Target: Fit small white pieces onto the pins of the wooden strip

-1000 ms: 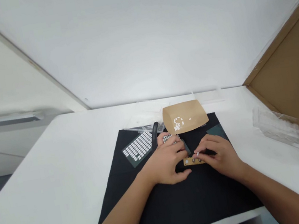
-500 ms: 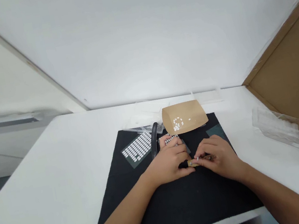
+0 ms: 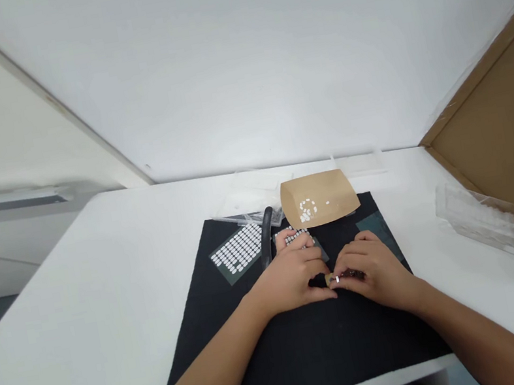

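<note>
My left hand is closed around a tool with a black curved handle, which sticks up behind the fingers. A black and yellowish part shows between its thumb and forefinger; most of the tool is hidden, so its kind is unclear. My right hand is closed close beside it, thumb and fingertips pinching a small shiny metal piece against the yellowish part. Behind my left fingers lies a dark card of white oval stickers, partly covered. Another such card rests to the left.
A brown paper tray with loose white ovals stands at the mat's back edge. Clear plastic packaging lies behind the black mat. A dark green card is at right. Further right, a clear plastic box leans near a cardboard panel.
My right fingertips have moved slightly left and closed in on the yellowish part, with the small metal piece now lower, against it. My left hand stays in place on the tool.
</note>
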The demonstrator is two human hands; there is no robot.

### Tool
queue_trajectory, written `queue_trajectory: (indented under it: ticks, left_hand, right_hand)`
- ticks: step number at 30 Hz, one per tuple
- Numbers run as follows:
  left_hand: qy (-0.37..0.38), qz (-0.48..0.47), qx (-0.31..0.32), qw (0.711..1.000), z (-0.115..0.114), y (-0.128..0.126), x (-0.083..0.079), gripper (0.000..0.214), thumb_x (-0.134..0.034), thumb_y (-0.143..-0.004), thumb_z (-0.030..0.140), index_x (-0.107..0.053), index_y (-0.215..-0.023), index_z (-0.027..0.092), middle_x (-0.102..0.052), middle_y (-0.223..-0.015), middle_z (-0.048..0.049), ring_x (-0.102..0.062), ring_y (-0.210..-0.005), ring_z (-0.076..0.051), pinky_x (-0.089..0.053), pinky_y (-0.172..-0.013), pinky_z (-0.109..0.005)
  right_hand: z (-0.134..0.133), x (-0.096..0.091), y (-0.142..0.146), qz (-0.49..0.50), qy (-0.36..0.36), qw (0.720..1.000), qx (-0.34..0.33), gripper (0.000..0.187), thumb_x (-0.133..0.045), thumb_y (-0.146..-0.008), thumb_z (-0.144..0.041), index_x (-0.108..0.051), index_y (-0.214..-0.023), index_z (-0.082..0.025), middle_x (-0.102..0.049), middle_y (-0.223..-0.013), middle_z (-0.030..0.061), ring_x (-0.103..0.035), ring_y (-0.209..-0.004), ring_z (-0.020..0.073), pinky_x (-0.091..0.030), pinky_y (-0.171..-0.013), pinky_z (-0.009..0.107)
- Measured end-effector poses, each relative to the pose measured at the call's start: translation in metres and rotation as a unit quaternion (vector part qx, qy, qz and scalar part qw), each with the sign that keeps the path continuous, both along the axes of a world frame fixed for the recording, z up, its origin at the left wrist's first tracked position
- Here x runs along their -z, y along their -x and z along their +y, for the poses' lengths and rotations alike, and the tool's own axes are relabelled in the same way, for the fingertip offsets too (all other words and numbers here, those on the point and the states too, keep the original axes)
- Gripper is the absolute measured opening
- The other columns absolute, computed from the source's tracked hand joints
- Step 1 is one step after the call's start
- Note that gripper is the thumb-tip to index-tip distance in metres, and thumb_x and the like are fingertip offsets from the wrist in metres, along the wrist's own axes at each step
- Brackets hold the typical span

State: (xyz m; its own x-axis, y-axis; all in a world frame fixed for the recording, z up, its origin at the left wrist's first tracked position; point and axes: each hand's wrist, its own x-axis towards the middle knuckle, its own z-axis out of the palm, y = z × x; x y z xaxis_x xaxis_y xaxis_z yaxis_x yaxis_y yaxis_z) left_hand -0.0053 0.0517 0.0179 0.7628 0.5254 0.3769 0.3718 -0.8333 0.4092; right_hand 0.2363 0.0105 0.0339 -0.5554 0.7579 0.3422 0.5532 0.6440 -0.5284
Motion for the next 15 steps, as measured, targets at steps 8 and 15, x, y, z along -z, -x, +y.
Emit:
queue_trajectory:
  ticks: [8, 15]
  left_hand:
    - [0.006, 0.005, 0.005, 1.0, -0.003, -0.0008, -0.0059, 0.026, -0.083, -0.09, 0.044, -0.072, -0.083, 0.022, -0.07, -0.079, 0.0, -0.06, -0.1, -0.025, -0.023, -0.116, -0.052]
    - [0.021, 0.013, 0.009, 1.0, -0.0021, 0.0001, -0.0055, 0.025, -0.084, -0.088, 0.045, -0.073, -0.083, 0.023, -0.068, -0.078, -0.0007, -0.059, -0.1, -0.026, -0.029, -0.113, -0.049]
  right_hand:
    - [-0.0002, 0.0047, 0.0034, -0.01, 0.006, 1.0, -0.02, 0.012, -0.083, -0.095, -0.025, -0.072, -0.092, -0.025, -0.079, -0.091, -0.0038, -0.069, -0.086, 0.016, -0.033, -0.086, 0.037]
    - [-0.0008, 0.0075, 0.0029, -0.044, 0.008, 0.999, 0.013, 0.015, -0.087, -0.092, -0.029, -0.073, -0.09, -0.024, -0.077, -0.091, -0.0032, -0.067, -0.084, 0.0162, -0.033, -0.084, 0.037]
